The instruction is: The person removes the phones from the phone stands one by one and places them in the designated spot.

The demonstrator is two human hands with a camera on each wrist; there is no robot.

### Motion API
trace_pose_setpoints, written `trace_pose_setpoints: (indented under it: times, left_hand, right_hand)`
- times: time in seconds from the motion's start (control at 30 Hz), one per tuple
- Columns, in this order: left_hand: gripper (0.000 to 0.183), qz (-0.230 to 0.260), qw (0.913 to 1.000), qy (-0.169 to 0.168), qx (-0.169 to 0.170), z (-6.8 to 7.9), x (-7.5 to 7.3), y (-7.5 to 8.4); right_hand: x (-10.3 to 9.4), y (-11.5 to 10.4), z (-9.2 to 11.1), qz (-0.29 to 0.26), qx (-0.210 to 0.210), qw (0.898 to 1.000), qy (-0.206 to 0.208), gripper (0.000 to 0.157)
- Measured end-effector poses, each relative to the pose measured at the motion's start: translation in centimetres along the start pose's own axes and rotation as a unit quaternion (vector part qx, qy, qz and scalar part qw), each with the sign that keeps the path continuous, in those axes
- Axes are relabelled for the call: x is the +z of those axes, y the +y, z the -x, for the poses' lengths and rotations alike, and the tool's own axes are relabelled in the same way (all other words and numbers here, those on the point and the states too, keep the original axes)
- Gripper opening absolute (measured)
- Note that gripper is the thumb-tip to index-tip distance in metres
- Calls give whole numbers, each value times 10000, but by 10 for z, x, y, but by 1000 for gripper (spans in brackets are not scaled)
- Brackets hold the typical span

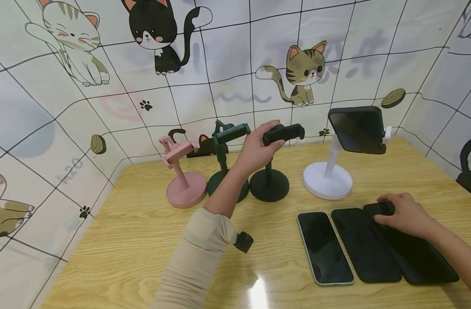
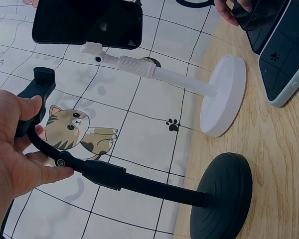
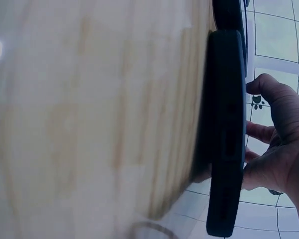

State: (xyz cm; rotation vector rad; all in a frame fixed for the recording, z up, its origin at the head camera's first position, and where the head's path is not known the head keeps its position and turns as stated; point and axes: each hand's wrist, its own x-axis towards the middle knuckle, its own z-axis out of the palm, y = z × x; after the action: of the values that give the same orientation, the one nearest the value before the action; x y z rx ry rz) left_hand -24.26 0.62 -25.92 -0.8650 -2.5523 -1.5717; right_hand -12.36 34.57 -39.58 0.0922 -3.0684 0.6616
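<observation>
My left hand (image 1: 258, 143) grips the clamp (image 2: 36, 97) of a black phone stand (image 1: 269, 184), whose round base rests on the table. Its jointed neck bends up to the fingers in the left wrist view. My right hand (image 1: 407, 214) holds the far end of the rightmost black phone (image 1: 420, 257), which lies on the table. The right wrist view shows this phone (image 3: 224, 139) edge-on, with the fingers (image 3: 261, 132) around its far part. Left of it lie another black phone (image 1: 364, 244) and a phone with a light frame (image 1: 325, 249).
A white stand (image 1: 328, 180) behind the phones carries a dark phone (image 1: 357, 128) sideways. Left of the black stand are a green stand (image 1: 221, 159) and a pink stand (image 1: 186, 189). A cat-patterned wall covering (image 1: 227, 64) backs the wooden table (image 1: 142, 240). A black strap-like object (image 1: 469, 171) is far right.
</observation>
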Motion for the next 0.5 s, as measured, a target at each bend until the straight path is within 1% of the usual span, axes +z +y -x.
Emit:
trace_pose_setpoints:
  times: [0.17,0.4,0.5]
  left_hand:
    - [46,48,10000,11,17,0,1,-1]
    - [48,386,9992,-43,-37,0,0,-1]
    - [48,436,9990,-11,-17,-1,1,-2]
  right_hand:
    - [-1,-2,-1,115,121,9998,-96,53]
    - [0,-1,-1,167,97,9997,-136,52]
    - [-1,-1,-2,169,115,9997,-147,54]
